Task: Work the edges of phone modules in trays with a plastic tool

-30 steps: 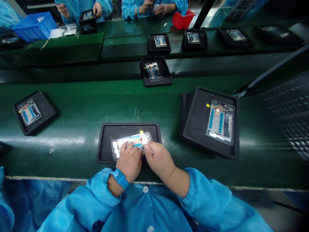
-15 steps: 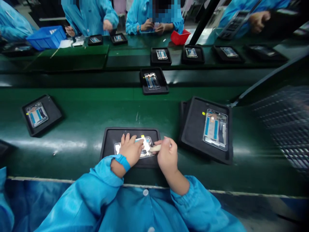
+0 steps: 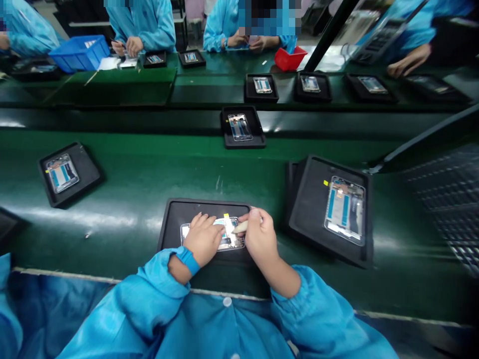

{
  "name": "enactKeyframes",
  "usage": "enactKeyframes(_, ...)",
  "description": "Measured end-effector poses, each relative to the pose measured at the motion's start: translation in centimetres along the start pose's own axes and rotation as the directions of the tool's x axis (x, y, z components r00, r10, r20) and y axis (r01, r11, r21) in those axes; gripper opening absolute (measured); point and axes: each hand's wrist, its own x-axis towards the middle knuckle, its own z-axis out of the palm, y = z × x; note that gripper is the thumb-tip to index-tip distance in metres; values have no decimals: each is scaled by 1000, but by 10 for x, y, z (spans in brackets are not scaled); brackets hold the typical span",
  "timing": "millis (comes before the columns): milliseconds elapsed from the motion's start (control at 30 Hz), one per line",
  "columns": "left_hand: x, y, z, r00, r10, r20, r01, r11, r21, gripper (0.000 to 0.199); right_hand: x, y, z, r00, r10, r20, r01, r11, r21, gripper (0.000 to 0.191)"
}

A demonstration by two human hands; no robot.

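Note:
A phone frame (image 3: 236,240) with bright metal parts and a yellow tab lies in a black tray (image 3: 174,212) in front of me. My left hand (image 3: 204,239) rests flat on its left part, fingers stretched out and touching it. In my right hand (image 3: 261,234) is a pale, pointed stick (image 3: 241,227), gripped between thumb and fingers. Its tip meets the frame's right part, close to the yellow tab. The hands cover some of the phone frame.
Stacked black trays (image 3: 305,214) at right carry another phone frame (image 3: 345,209). One more tray (image 3: 88,172) lies at left, another (image 3: 258,122) straight ahead. Across the bench are co-workers in blue, a blue bin (image 3: 80,54), a red bin (image 3: 290,59); a dark post (image 3: 329,37) stands right.
The view has shifted slightly, moving the trays in the picture. The stick's tip has moved slightly across the frame, while my left hand stays on it. A co-worker's hands at back left have come together.

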Motion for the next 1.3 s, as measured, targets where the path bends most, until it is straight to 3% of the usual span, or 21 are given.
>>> enactKeyframes(200, -3, 1, 3, 996, 70, -64, -64, 995, 82, 22, 4, 12, 9, 985, -171, 6, 170, 982, -78, 31)
enactKeyframes(367, -1, 3, 2, 997, 65, -46, -62, 995, 74, 22, 4, 19, 10, 950, -313, 13, 312, 938, -154, 23)
enactKeyframes(1100, 0, 7, 1, 1000, 29, 10, -30, 998, 50, 20, 2, 13, 7, 895, -437, 93, 443, 841, -312, 19)
enactKeyframes(1200, 0, 7, 0, 999, 32, 10, -32, 998, 45, 20, 3, 6, 9, 862, -478, 171, 505, 771, -388, 22)
enactKeyframes(1300, -1, 6, 1, 999, 43, 26, -44, 999, 28, 21, 2, 1, 15, 770, -553, 318, 636, 623, -456, 26)
